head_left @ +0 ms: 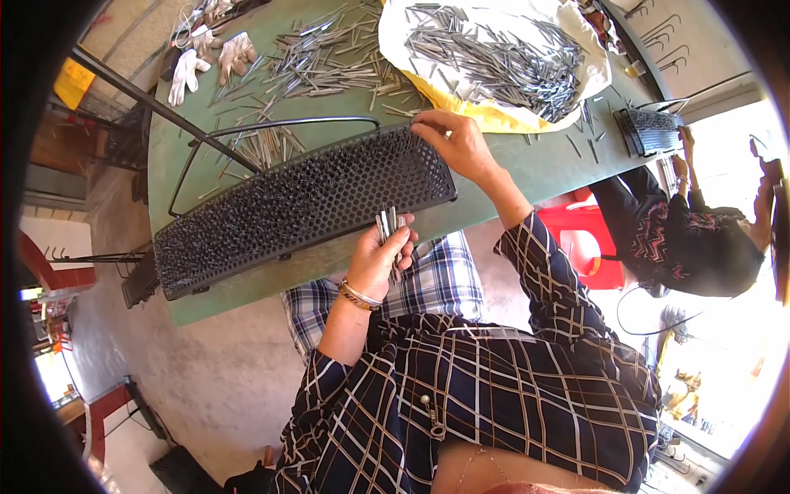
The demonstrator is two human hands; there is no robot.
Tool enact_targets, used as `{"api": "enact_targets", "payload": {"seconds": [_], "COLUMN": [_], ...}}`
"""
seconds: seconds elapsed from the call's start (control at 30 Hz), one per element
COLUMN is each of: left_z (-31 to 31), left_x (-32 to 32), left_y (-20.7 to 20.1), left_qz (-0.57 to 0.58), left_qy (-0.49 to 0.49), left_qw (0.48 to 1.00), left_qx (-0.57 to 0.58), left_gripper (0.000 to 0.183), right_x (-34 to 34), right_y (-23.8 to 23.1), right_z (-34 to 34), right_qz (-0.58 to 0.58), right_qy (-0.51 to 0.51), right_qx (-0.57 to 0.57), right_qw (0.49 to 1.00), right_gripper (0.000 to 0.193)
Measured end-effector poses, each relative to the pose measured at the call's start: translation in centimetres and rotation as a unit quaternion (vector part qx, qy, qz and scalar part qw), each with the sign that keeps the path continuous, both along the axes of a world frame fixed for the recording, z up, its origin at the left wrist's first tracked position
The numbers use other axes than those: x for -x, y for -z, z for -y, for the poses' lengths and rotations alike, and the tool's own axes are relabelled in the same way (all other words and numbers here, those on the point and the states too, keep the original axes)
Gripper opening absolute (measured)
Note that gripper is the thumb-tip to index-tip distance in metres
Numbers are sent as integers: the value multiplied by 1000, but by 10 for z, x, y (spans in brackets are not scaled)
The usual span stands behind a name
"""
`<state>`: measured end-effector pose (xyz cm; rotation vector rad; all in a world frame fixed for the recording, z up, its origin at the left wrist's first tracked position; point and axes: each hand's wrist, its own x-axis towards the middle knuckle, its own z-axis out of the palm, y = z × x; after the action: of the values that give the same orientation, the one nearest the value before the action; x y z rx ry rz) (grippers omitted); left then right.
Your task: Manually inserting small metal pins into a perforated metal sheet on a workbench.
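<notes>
A long black perforated rack [403, 181] lies slantwise across the table. Dark slim pieces stand packed in its holes on the left, while the right part shows many bare holes. My left hand [372, 262], with bangles at the wrist, is closed around a small bundle of slim metal strips [389, 224] just off the rack's near edge. At the rack's far right corner, my right hand [465, 150] has thumb and fingertips pinched together over the holes. Whatever lies between those fingertips is too small to make out.
Loose strips [329, 62] are scattered over the green table [527, 169]. More fill a white and yellow sack [485, 115] at the back. Gloves [188, 76] lie at the far left. On the right, a co-worker [699, 239] handles another rack [654, 132] near a red chair [576, 239].
</notes>
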<state>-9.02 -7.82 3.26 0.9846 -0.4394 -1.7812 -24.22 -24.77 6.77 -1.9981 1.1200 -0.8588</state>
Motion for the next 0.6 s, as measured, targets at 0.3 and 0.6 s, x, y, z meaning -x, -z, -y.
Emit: {"api": "enact_targets", "payload": {"seconds": [0.3, 0.6], "left_z": [1, 1], "left_x": [-4, -3], "left_y": [2, 0], "left_qz": [-18, -33], "left_qy": [6, 0], "left_qw": [1000, 999], "left_qx": [-2, -11], "left_gripper": [30, 28], "right_x": [-6, -2], "right_y": [15, 29], "right_z": [-4, -7], "right_qz": [43, -17], "right_qy": [19, 39], "right_qx": [5, 166], "right_qw": [999, 985], "right_gripper": [19, 18]}}
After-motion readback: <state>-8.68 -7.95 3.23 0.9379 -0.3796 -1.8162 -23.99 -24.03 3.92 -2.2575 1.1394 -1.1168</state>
